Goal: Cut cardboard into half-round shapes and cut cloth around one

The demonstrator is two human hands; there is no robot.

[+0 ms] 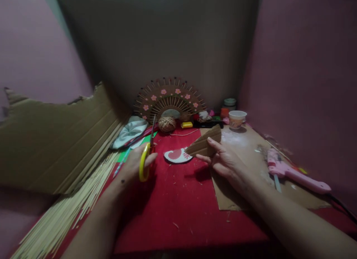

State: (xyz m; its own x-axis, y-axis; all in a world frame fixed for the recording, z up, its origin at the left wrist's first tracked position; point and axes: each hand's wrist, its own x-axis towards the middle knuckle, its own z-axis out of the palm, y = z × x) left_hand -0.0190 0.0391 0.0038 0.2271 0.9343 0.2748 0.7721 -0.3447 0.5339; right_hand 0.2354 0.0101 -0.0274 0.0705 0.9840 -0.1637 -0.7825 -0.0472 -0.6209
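My left hand (136, 160) is closed around the yellow handle of a pair of scissors (144, 164), whose blades point up and away from me. In my right hand (225, 158) is a small, roughly triangular piece of brown cardboard (206, 142), pinched between thumb and fingers and raised above the table. Just left of that piece, a white half-round cutout with red print (174, 155) lies on the red cloth (170, 207); the cardboard covers part of its right side.
A large torn cardboard sheet (55, 140) and a bundle of thin sticks (69, 210) are at left. At the back stand a decorated fan (156, 97), a twine ball (166, 123) and a paper cup (237, 119). A pink glue gun (298, 175) rests on cardboard at right.
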